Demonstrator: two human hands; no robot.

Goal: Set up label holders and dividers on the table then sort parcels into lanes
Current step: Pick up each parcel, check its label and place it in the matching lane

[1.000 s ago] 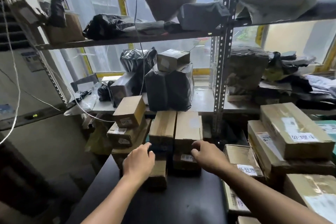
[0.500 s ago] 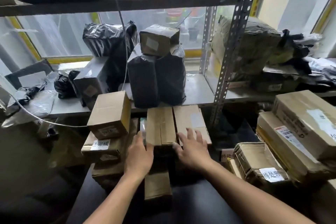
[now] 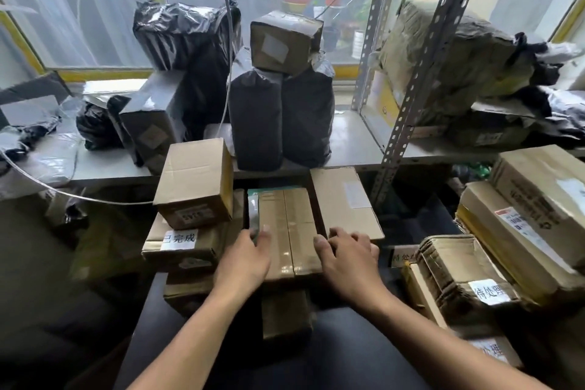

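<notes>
Since the picture half a second before, the view has come closer and the right hand (image 3: 348, 263) has drawn back from the top of the flat box (image 3: 345, 203) toward its near edge. The taped box (image 3: 289, 231) lies in the middle of the pile at the far side of the dark tabletop (image 3: 348, 355), on top of a lower box (image 3: 286, 313) and between the flat box and the stack that carries a white label (image 3: 179, 239).

The left hand (image 3: 243, 260) holds the taped box at its left edge, with the thumb on top. The right hand puts its thumb on the right edge, and its bent fingers rest on the near edge of the flat box. Whether this hand grips anything cannot be told.

The taped box looks stiff, with straight walls, so it should keep its shape under pressure from two sides. The shiny tape along the top seam is probably slippery. The better hold is likely on the bare cardboard of the long sides, low down. Its weight cannot be judged from the view, and the neighbours stand very close and may catch on it.
</notes>
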